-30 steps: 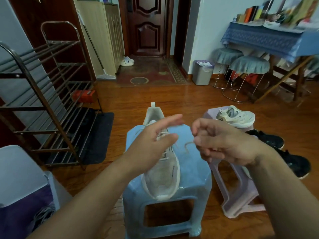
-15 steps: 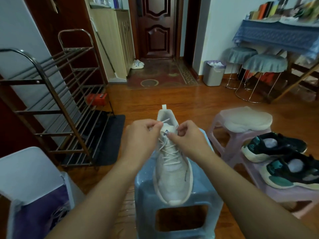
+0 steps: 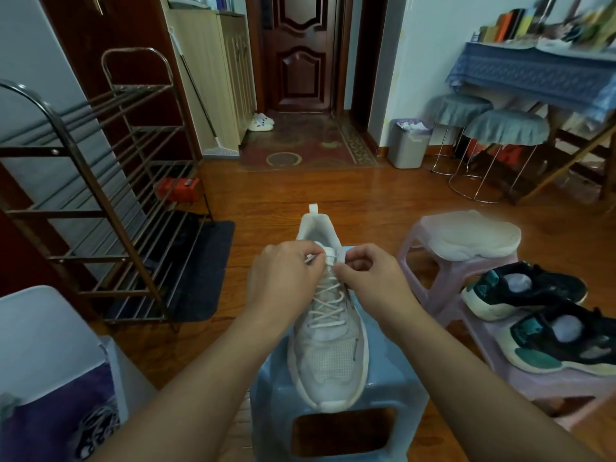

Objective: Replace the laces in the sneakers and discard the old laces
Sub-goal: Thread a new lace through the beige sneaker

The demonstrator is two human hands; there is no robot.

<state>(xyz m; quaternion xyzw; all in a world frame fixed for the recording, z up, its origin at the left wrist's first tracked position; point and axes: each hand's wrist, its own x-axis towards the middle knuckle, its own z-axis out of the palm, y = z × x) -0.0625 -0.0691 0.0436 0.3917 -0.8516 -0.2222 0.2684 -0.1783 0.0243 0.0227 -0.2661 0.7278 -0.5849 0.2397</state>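
A white sneaker (image 3: pixel 328 355) stands on a light blue plastic stool (image 3: pixel 413 395), toe towards me. Its white lace (image 3: pixel 325 306) runs crisscross up the eyelets. My left hand (image 3: pixel 283 281) pinches a lace end at the top left of the tongue. My right hand (image 3: pixel 370 275) pinches the lace at the top right, by the tongue tab. A second white sneaker (image 3: pixel 473 236) lies sole up on a pink stool (image 3: pixel 420 261) to the right.
Two black and teal sneakers (image 3: pixel 546 315) sit on the pink stool at right. A metal shoe rack (image 3: pixel 100 195) stands at left, a white bin with a purple bag (image 3: pixel 46 378) at lower left, a grey waste bin (image 3: pixel 408 145) by the far wall, and two covered round stools (image 3: pixel 500 128).
My hands came down from mid-air onto the top of the sneaker and now pinch the lace there. The view has shifted, so the black sneakers show at right.
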